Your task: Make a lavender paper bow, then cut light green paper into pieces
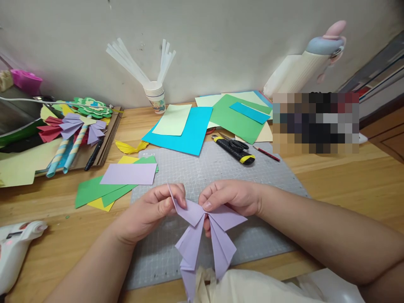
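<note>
My left hand (151, 206) pinches the upper left flap of a pleated lilac paper piece (192, 244) between thumb and fingers, while my right hand (235, 195) is clamped on its gathered middle. I hold the piece above the near part of a gray cutting mat (259, 240) on the wooden desk (63, 240), its folds fanning downward. Beyond my hands lie a black-and-yellow cutter (230, 151) and a pencil (267, 153); a flat lilac strip (129, 174) rests on green paper (91, 191) to my left.
</note>
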A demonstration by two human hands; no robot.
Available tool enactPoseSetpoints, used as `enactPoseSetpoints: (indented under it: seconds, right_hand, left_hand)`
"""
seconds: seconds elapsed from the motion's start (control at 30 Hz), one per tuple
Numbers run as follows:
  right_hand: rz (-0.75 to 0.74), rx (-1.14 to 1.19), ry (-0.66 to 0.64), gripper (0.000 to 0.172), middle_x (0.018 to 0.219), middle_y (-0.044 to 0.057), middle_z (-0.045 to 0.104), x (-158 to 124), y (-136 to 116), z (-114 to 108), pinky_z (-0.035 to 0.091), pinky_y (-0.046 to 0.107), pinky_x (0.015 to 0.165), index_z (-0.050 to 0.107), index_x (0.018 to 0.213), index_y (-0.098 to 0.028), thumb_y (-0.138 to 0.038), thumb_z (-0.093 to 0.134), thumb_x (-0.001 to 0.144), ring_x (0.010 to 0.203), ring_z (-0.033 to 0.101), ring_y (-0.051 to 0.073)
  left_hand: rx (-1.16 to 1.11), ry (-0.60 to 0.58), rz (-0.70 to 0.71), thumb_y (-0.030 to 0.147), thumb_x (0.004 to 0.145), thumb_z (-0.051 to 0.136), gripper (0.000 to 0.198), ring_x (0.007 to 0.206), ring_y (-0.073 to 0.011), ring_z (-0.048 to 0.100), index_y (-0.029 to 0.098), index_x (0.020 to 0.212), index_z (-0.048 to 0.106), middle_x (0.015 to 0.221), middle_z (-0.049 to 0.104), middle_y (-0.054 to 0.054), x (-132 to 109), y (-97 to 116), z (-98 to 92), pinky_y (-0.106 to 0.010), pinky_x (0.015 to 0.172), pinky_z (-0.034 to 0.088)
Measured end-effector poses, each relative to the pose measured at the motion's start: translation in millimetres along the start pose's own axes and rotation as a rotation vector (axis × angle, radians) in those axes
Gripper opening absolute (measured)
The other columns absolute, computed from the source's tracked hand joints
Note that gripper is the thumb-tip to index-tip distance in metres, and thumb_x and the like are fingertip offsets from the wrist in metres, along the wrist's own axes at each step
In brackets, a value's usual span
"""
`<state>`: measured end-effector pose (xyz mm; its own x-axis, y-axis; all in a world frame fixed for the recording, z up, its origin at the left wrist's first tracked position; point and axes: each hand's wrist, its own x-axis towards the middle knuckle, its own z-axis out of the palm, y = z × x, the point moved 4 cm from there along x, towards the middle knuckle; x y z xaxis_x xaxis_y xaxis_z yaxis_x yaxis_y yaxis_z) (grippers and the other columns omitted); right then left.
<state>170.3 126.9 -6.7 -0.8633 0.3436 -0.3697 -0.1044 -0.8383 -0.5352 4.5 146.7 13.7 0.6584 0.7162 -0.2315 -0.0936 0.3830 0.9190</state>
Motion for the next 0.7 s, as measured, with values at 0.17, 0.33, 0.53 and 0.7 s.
enactPoseSetpoints:
  seconds: [0.17,0.33,0.53,0.7]
  right_hand:
    - [0.003,-0.013,0.028,0.021,0.072,0.006,0.074,1,2,-1,0.053,0.032,0.071,0.066,0.075,-0.012,-0.027,0.078,0.066,0.067,0.071,0.018]
    - [-0.015,-0.027,0.047,0.021,0.072,0.005,0.073,1,3,-1,0.052,0.033,0.073,0.067,0.076,-0.012,-0.027,0.078,0.068,0.067,0.07,0.017]
    - [-0.03,-0.087,0.081,0.022,0.07,0.004,0.072,1,1,-1,0.051,0.033,0.073,0.067,0.073,-0.013,-0.03,0.079,0.066,0.066,0.068,0.016]
    - [-0.074,-0.23,0.212,0.016,0.071,0.001,0.072,-1,-5,-2,0.048,0.03,0.075,0.068,0.071,-0.014,-0.028,0.076,0.069,0.065,0.064,0.012]
  left_hand:
    - [-0.058,-0.07,-0.109,0.062,0.072,0.069,0.042,0.042,-0.0058,0.024,0.021,0.075,0.066,0.048,0.034,0.007,-4,-7,3.4,-0.021,0.046,0.02]
    - [-0.048,-0.083,-0.179,0.063,0.074,0.067,0.043,0.037,-0.0055,0.022,0.02,0.071,0.062,0.04,0.035,0.008,-4,-12,1.3,-0.021,0.044,0.017]
    - [0.039,-0.076,-0.215,0.067,0.076,0.062,0.049,0.038,-0.0063,0.031,0.019,0.067,0.06,0.048,0.044,0.005,-3,-13,2.0,-0.023,0.045,0.02]
    - [0.145,-0.028,-0.176,0.061,0.08,0.061,0.048,0.053,-0.0096,0.039,0.017,0.061,0.056,0.057,0.046,0.002,-1,-10,-1.0,-0.024,0.052,0.027]
